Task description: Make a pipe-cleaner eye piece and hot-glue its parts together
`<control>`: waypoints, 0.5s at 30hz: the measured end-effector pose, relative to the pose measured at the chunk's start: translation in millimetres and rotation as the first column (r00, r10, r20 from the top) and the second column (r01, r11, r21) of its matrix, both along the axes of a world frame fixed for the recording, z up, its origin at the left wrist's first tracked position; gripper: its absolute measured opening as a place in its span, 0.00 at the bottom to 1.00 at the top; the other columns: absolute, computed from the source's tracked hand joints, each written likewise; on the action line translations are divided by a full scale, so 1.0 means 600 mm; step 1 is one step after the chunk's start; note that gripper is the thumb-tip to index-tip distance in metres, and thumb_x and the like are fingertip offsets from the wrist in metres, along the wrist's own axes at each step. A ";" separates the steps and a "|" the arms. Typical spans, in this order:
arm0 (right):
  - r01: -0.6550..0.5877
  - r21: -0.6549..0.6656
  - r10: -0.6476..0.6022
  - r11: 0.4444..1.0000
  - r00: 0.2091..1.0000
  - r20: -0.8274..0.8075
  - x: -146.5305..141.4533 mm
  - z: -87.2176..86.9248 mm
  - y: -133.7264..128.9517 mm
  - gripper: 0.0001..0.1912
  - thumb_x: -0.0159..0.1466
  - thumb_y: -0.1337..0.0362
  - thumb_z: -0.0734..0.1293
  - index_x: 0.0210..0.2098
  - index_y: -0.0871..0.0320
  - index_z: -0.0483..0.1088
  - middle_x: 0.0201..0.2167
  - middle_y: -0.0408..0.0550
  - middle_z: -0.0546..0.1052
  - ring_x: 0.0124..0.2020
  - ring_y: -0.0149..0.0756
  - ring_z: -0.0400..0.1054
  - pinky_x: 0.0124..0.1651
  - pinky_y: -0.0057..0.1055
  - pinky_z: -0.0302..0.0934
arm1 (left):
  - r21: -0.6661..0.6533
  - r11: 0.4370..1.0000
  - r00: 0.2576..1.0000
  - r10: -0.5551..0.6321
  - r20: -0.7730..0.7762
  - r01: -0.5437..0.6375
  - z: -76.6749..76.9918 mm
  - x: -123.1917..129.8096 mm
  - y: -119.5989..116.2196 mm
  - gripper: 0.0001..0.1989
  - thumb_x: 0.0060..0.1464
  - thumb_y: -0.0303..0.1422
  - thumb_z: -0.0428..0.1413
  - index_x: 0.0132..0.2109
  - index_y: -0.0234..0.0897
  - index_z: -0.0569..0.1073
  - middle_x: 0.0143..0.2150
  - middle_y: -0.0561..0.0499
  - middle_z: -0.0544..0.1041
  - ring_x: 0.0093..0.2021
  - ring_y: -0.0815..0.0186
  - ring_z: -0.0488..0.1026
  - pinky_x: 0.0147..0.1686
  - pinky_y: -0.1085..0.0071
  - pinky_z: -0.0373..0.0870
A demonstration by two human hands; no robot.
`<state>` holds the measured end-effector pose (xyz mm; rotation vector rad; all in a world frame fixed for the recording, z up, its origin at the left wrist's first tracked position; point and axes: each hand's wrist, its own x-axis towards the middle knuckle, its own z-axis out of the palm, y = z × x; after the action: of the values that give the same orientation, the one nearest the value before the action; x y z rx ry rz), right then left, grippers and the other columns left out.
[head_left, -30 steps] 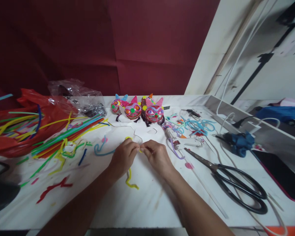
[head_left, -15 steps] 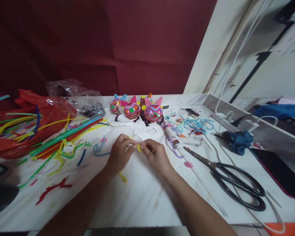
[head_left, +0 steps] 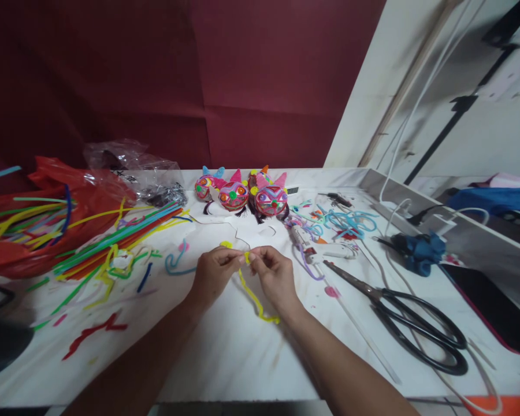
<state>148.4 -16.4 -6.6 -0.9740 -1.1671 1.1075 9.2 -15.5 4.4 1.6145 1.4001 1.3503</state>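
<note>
I have my left hand (head_left: 215,274) and right hand (head_left: 274,276) at the centre of the frame, fingertips almost meeting; both are pinched on the yellow stem (head_left: 252,293), its coil between them, its tail hanging toward lower centre; scissors (head_left: 375,293) lie right of the right hand, blades closed; the glue gun (head_left: 325,250) lies just above their tip; decorated balls (head_left: 271,199) stand upper centre; loose stems (head_left: 121,240) lie at left, beside the red bag (head_left: 84,188).

Dark red backing (head_left: 281,69), off-white wall (head_left: 368,98) at right, white marbled tabletop (head_left: 225,364)
</note>
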 end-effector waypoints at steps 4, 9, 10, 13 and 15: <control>-0.016 -0.023 0.015 1.000 0.998 -0.064 -0.005 -0.007 0.001 0.11 0.56 0.55 0.70 0.30 0.57 0.73 0.20 0.42 0.74 0.22 0.34 0.69 0.30 0.31 0.65 | 0.068 0.997 0.998 0.030 -0.055 -0.026 -0.003 0.000 0.001 0.06 0.49 0.33 0.59 0.30 0.36 0.80 0.28 0.51 0.79 0.29 0.66 0.76 0.28 0.75 0.70; -0.101 0.140 0.079 0.985 0.985 0.155 0.013 -0.009 0.008 0.08 0.60 0.59 0.67 0.35 0.57 0.75 0.24 0.45 0.78 0.24 0.35 0.72 0.31 0.31 0.67 | 0.319 0.947 0.931 0.075 -0.357 0.047 0.000 -0.005 -0.004 0.07 0.54 0.28 0.54 0.31 0.36 0.77 0.28 0.53 0.73 0.28 0.69 0.72 0.29 0.76 0.68; -0.112 0.220 0.054 0.969 0.966 0.251 0.017 -0.008 0.009 0.08 0.61 0.61 0.66 0.36 0.57 0.76 0.26 0.47 0.79 0.26 0.36 0.73 0.33 0.32 0.67 | 0.366 0.927 0.905 0.087 -0.416 0.079 -0.001 -0.006 -0.005 0.08 0.56 0.27 0.53 0.33 0.36 0.77 0.29 0.52 0.73 0.29 0.69 0.73 0.31 0.75 0.69; -0.144 0.389 -0.068 0.910 0.874 0.481 0.028 -0.004 0.009 0.10 0.62 0.65 0.63 0.34 0.56 0.77 0.31 0.51 0.81 0.30 0.38 0.75 0.36 0.33 0.67 | 0.443 0.884 0.837 0.127 -0.532 0.147 -0.006 -0.008 -0.006 0.09 0.60 0.26 0.51 0.35 0.36 0.76 0.32 0.51 0.74 0.33 0.66 0.75 0.35 0.73 0.70; -0.149 0.393 -0.089 0.907 0.847 0.525 0.031 -0.004 0.008 0.11 0.62 0.67 0.62 0.33 0.57 0.77 0.28 0.51 0.80 0.29 0.38 0.75 0.34 0.32 0.67 | 0.445 0.880 0.820 0.129 -0.558 0.164 -0.008 -0.010 -0.005 0.10 0.61 0.26 0.51 0.35 0.37 0.76 0.33 0.51 0.74 0.35 0.66 0.75 0.36 0.73 0.70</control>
<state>167.1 -11.5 -8.8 -0.9421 -1.7961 0.5615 3.0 -18.5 -0.5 2.5291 1.4270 1.3179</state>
